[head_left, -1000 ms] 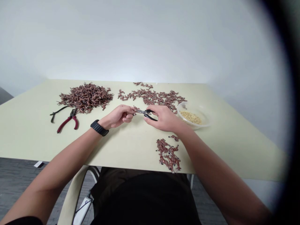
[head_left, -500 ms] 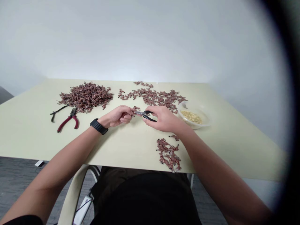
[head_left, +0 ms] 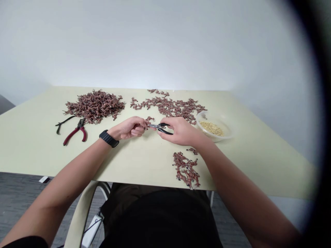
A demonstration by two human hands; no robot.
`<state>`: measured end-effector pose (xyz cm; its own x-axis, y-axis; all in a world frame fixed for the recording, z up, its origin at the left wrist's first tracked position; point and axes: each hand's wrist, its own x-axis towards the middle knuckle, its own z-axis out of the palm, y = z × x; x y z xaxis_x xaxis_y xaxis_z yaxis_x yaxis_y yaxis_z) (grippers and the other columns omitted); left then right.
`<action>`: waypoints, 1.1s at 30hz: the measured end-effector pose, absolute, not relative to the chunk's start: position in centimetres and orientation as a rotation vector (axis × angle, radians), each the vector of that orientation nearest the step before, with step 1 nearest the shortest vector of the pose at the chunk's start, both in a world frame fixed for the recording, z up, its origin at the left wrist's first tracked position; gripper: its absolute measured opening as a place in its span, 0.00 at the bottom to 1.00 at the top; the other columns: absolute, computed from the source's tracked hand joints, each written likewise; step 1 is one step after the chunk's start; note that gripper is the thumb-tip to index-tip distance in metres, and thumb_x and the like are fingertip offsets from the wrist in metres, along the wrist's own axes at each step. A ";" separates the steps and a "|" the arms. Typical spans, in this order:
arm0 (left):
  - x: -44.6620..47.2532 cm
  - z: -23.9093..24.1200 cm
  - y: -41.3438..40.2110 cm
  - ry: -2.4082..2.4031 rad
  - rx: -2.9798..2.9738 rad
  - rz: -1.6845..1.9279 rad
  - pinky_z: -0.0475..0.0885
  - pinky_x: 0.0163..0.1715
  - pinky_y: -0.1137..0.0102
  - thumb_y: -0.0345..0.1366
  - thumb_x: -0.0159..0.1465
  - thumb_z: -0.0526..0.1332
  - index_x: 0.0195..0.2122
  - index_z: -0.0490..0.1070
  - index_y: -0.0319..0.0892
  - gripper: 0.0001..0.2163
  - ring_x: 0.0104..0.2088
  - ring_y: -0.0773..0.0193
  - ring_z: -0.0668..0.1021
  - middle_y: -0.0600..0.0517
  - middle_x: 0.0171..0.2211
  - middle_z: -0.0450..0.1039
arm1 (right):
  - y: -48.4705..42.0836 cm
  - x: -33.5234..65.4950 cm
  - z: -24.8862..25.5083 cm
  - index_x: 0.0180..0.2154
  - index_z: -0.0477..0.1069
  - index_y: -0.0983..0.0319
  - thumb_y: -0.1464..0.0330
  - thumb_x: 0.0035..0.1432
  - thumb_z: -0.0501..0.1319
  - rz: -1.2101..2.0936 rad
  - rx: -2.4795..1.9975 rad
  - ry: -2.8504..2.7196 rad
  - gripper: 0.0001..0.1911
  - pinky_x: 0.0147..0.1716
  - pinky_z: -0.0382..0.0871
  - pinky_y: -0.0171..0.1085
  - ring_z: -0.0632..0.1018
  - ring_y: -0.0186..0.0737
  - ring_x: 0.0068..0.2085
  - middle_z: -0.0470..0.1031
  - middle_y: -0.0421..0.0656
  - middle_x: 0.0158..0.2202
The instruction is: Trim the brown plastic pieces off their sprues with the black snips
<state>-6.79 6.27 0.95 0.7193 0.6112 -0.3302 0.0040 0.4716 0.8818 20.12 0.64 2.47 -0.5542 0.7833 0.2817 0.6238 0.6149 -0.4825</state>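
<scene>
Left hand [head_left: 133, 128]: pinching 1 brown figure [head_left: 150, 119] at my fingertips, other fingers curled in, probably to steady so small a piece.
Right hand [head_left: 181, 130]: grasping the black-handled pliers [head_left: 159, 126], handles between thumb and fingers, likely for fine control of the squeeze.
Plier tips: pointed left, right at my left fingertips; I cannot tell whether they bite on the figure.
Near cluster [head_left: 190, 174]: brown figures by the table [head_left: 144, 162] edge, below my right wrist, perhaps kept close for easy reach.
Clear bowl [head_left: 227, 130]: just beyond my right hand, its wall seemingly there to contain the loose gold bits [head_left: 212, 128].
Far spread [head_left: 178, 108]: more figures, thinly laid past my hands.
Big pile [head_left: 95, 106]: heaped at far left, seemingly kept separate.
Red-handled pliers [head_left: 80, 123]: lying before that pile, beside a black tool [head_left: 66, 121], out of my hands' way.
</scene>
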 end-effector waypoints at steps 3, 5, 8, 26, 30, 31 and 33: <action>-6.8 1.0 6.3 0.699 1.007 0.407 0.49 0.14 0.79 0.32 0.60 0.64 0.37 0.80 0.33 0.08 0.17 0.75 0.48 0.62 0.17 0.45 | 0.5 20.1 2.7 0.40 0.73 0.59 0.58 0.64 0.62 0.463 -1.139 -2.375 0.11 0.31 0.55 0.39 0.68 0.37 0.29 0.71 0.39 0.29; -6.7 1.0 6.1 0.697 1.012 0.433 0.50 0.14 0.78 0.32 0.61 0.64 0.37 0.79 0.33 0.08 0.16 0.74 0.51 0.60 0.17 0.49 | 0.4 20.2 2.9 0.39 0.72 0.59 0.58 0.64 0.62 0.473 -1.163 -2.377 0.11 0.31 0.54 0.39 0.68 0.37 0.28 0.70 0.38 0.28; -6.2 0.8 5.7 0.698 1.050 0.540 0.55 0.15 0.78 0.31 0.61 0.66 0.34 0.77 0.34 0.05 0.17 0.74 0.58 0.57 0.19 0.59 | 0.3 20.1 3.0 0.38 0.70 0.59 0.58 0.64 0.61 0.449 -1.226 -2.366 0.11 0.30 0.52 0.39 0.66 0.36 0.27 0.67 0.37 0.26; -4.1 -0.7 4.5 0.739 1.609 1.135 0.73 0.33 0.70 0.45 0.65 0.73 0.57 0.81 0.39 0.22 0.29 0.68 0.74 0.46 0.36 0.81 | -0.1 16.8 1.4 0.31 0.68 0.59 0.52 0.65 0.61 0.714 -1.324 -1.831 0.18 0.29 0.56 0.38 0.67 0.37 0.29 0.67 0.39 0.27; -4.2 -1.3 4.8 0.765 1.711 1.230 0.74 0.34 0.70 0.46 0.65 0.72 0.61 0.79 0.44 0.24 0.30 0.67 0.75 0.47 0.38 0.83 | -0.1 16.7 1.8 0.32 0.66 0.58 0.50 0.66 0.61 1.234 -1.204 -1.603 0.19 0.21 0.47 0.35 0.56 0.33 0.24 0.54 0.35 0.25; -4.2 -1.4 4.8 0.782 1.732 1.249 0.75 0.35 0.70 0.45 0.65 0.72 0.61 0.79 0.45 0.24 0.30 0.67 0.75 0.48 0.39 0.83 | -0.2 16.8 2.0 0.33 0.66 0.58 0.51 0.65 0.62 1.388 -1.177 -1.520 0.19 0.20 0.43 0.35 0.51 0.32 0.23 0.50 0.34 0.25; -4.2 -1.3 4.7 0.835 1.794 1.285 0.75 0.37 0.69 0.44 0.66 0.71 0.61 0.79 0.46 0.23 0.31 0.66 0.76 0.49 0.40 0.84 | -0.1 17.0 2.3 0.34 0.65 0.58 0.52 0.65 0.62 1.658 -1.112 -1.365 0.18 0.19 0.37 0.34 0.46 0.31 0.23 0.46 0.32 0.25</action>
<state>-4.23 4.65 -1.34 0.2793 0.8436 0.4586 0.0760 -0.4956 0.8652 16.98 -0.15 2.30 -0.3802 0.9076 -0.1782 0.0005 -0.1925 -0.9813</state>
